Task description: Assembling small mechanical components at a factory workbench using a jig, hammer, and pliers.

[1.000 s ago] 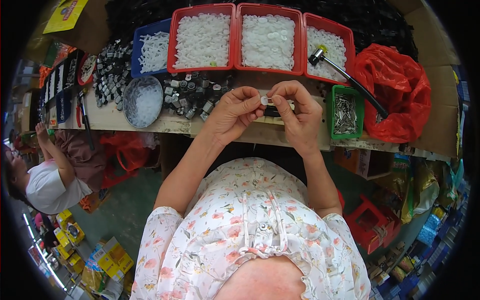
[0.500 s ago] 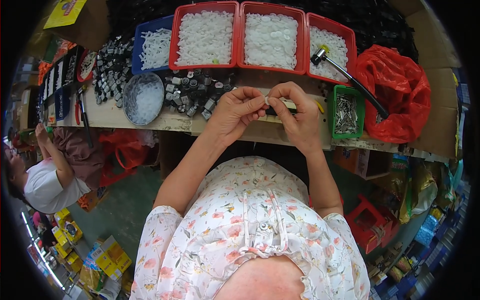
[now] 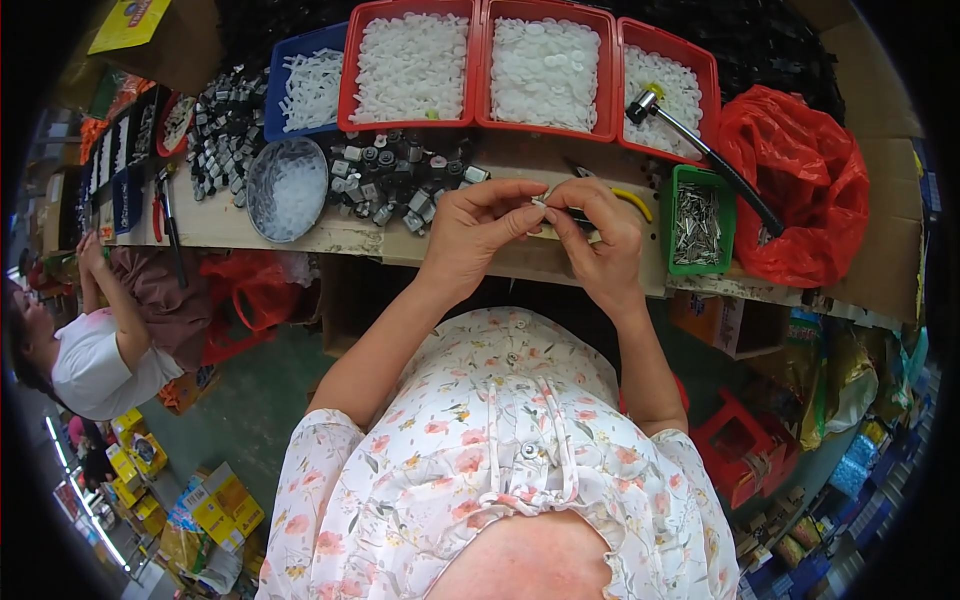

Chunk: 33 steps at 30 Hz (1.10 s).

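Note:
My left hand [image 3: 478, 232] and my right hand [image 3: 606, 240] meet above the front of the workbench. Between their thumbs and forefingers is a small white plastic piece [image 3: 540, 202], pinched from both sides. Its exact shape is mostly hidden by my fingertips. Just behind my right hand lie pliers with yellow handles [image 3: 634, 204], partly covered by it. Small black-and-silver parts [image 3: 385, 180] lie in a pile beyond my left hand. To the right of my right hand stands a green bin [image 3: 698, 268] of thin metal pins.
Red trays [image 3: 548, 132] and a blue tray [image 3: 272, 92] of white plastic pieces line the back. A round metal bowl [image 3: 252, 200] stands left. A hammer [image 3: 705, 150] rests across a tray towards a red plastic bag [image 3: 790, 180]. Another person [image 3: 105, 350] sits at far left.
Both hands have come slightly nearer to me, fingers still pinched together at the white piece. More of the pliers shows behind my right hand. The other person's hands have lowered.

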### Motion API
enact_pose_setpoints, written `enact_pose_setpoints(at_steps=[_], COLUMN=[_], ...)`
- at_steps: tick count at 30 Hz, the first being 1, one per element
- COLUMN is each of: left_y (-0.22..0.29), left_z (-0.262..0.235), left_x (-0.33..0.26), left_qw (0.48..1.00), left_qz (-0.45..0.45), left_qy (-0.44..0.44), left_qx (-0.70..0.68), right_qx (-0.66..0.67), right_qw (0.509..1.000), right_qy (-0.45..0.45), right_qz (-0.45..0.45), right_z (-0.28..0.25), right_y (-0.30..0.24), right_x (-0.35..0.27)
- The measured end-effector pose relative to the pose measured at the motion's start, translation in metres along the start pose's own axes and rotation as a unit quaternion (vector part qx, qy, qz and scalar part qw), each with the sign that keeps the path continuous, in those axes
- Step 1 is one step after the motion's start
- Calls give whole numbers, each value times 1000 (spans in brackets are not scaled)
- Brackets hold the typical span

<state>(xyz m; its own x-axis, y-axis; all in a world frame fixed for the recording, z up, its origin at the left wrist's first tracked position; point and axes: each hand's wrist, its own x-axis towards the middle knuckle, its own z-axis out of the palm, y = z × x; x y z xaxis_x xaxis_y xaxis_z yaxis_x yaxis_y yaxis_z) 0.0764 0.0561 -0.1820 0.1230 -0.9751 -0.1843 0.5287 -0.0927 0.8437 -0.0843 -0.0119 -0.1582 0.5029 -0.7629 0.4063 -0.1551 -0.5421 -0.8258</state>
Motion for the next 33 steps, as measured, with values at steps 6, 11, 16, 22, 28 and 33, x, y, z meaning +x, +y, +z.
enact_pose_setpoints(at_steps=[6, 11, 16, 22, 28, 33], left_y=[-1, 4, -7, -14, -17, -17], left_z=[-1, -15, -26, -27, -32, -30], left_x=[-4, -11, -11, -13, -11, -11], left_qw=[996, 881, 770, 700, 678, 657], left_qz=[23, 213, 348, 362, 368, 371], left_qy=[16, 43, 6, -37, -58, -68], left_qx=[81, 420, 535, 615, 634, 653], right_qx=[-4, -93, -127, -132, -147, -129], right_qw=[999, 992, 986, 985, 981, 984], right_qy=[-48, -81, -98, -107, -116, -119], right_qz=[-1, -20, -32, -32, -52, -39], right_z=[-2, 0, 4, 5, 4, 4], right_y=[9, 26, 33, 34, 36, 35], right_x=[-2, -4, -5, -4, -1, 0])
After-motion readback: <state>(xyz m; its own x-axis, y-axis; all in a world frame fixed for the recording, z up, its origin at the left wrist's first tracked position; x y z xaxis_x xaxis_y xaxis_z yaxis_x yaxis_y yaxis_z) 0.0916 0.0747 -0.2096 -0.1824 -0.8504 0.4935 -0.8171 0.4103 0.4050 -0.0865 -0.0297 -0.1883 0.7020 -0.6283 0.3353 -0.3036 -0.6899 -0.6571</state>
